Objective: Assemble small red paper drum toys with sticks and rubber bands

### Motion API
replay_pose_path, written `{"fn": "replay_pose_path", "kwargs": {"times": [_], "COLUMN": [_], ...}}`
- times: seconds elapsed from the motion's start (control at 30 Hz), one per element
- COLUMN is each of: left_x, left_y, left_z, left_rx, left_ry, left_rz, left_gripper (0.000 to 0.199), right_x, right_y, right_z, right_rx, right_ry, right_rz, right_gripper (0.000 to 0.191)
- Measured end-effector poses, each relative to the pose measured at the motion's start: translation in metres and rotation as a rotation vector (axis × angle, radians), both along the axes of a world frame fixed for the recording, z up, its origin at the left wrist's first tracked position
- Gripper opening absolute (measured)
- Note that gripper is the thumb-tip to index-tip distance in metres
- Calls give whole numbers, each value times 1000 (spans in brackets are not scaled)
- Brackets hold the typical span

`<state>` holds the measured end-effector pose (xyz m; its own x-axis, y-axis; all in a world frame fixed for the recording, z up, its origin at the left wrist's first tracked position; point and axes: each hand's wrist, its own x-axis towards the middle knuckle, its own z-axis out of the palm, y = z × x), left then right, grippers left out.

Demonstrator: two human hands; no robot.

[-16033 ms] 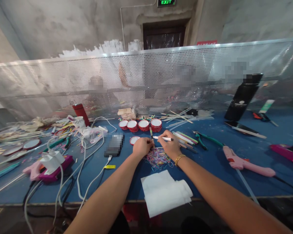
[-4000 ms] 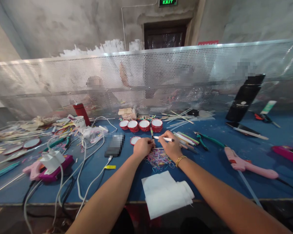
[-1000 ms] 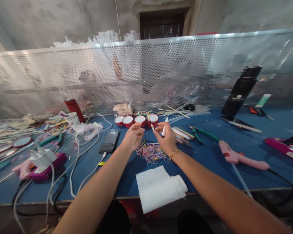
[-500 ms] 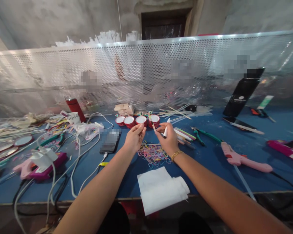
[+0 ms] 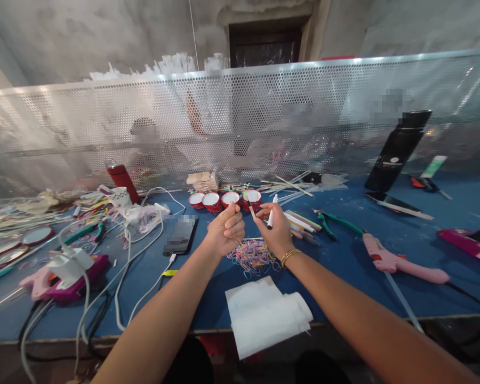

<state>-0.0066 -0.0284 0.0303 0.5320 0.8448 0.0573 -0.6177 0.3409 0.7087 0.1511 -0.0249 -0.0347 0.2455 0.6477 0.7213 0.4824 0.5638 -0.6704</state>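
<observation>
Here's the right hand (image 5: pixel 278 229), fingers narrowed on a thin stick (image 5: pixel 252 211) and a white marker (image 5: pixel 271 214). The stick's long axis runs eleven to five o'clock, its near end at those fingertips, so the right is nearer. From the left hand (image 5: pixel 226 230), it lies around one o'clock; those fingers are curled, and whether they grip anything, I can't tell.

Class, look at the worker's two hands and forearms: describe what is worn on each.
The right hand has a gold-coloured, chain-like bracelet at its wrist. The left hand shows no bracelet. Both forearms are sleeveless, and neither hand has a glove.
</observation>
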Motion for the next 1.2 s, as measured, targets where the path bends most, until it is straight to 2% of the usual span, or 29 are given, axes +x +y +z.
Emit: {"fn": "replay_pose_path", "kwargs": {"times": [0.23, 0.4, 0.5, 0.67, 0.83, 0.9, 1.0, 1.1, 1.2], "left_x": [0, 0, 4, 12, 15, 17, 23, 31, 36], "left_y": [3, 13, 15, 18, 19, 18, 15, 10, -2], "left_z": [-1, -11, -20, -36, -45, -46, -42, -31, -17], "left_rx": [19, -6, 51, 239, 473, 535, 578, 633, 828], "left_ry": [14, 64, 119, 267, 501, 573, 635, 686, 736], "left_rz": [33, 56, 95, 308, 620, 705, 764, 784, 740], "left_gripper": [51, 52, 50, 50, 38, 35, 34, 35, 34], "right_x": [1, 1, 1, 1, 1, 2, 2, 1, 1], "right_y": [-1, -1, -1, -1, -1, -1, -1, -1, -1], "right_z": [0, 0, 0, -3, -6, -7, -7, -8, -10], "right_rx": [1, -1, 0, -1, -9, -11, -17, -33, -20], "right_ry": [-8, -18, -23, -27, -38, -42, -39, -41, -78], "right_rz": [4, 14, 14, 2, -4, -10, 5, 8, -55], "right_gripper": [26, 27, 27, 27, 28, 28, 29, 29, 27]}}
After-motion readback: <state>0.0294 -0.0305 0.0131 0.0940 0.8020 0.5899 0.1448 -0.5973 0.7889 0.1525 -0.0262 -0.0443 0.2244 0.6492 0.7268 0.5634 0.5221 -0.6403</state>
